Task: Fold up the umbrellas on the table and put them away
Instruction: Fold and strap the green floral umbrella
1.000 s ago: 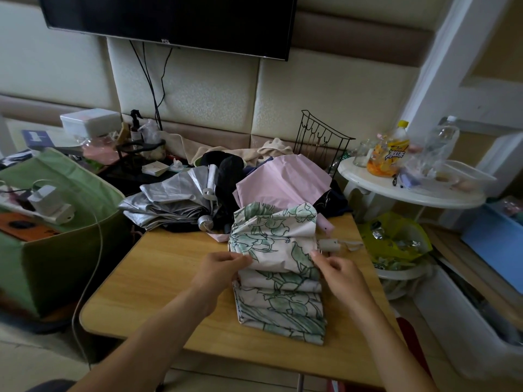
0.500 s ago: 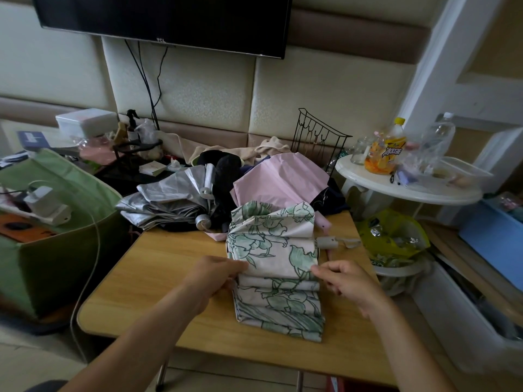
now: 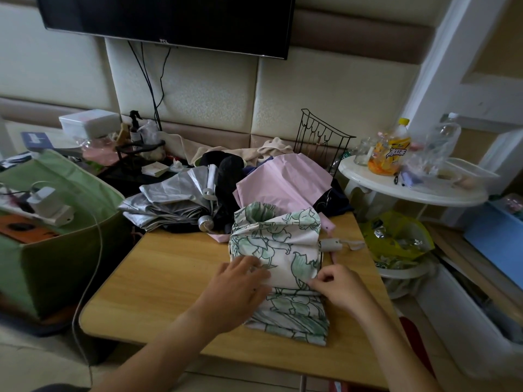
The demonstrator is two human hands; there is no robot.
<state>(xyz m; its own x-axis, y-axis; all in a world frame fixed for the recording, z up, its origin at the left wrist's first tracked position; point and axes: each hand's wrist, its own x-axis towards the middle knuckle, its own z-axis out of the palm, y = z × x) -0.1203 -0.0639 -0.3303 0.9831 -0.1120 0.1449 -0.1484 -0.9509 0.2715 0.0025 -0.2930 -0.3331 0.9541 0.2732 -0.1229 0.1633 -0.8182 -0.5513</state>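
A white umbrella with a green flower print (image 3: 278,244) lies collapsed on the wooden table (image 3: 169,273), its canopy folded into flat pleats. My left hand (image 3: 240,290) lies on the left side of the canopy, fingers spread over a pleat. My right hand (image 3: 338,287) pinches the cloth at the right edge. The umbrella's grey handle (image 3: 329,246) with a strap sticks out to the right. Behind it lie a pink umbrella (image 3: 283,185) and a silver one (image 3: 172,202), both loosely collapsed.
A green fabric box (image 3: 56,222) with a charger and cable stands at the left. A round white side table (image 3: 410,188) with bottles stands at the right, a yellow bag (image 3: 396,241) beneath it. A black wire rack (image 3: 322,145), clothes and a wall television lie behind.
My left hand has slid from the canopy's left edge onto the cloth and flattened. My right hand has closed in on the right edge of the pleat. The top fold sits lower.
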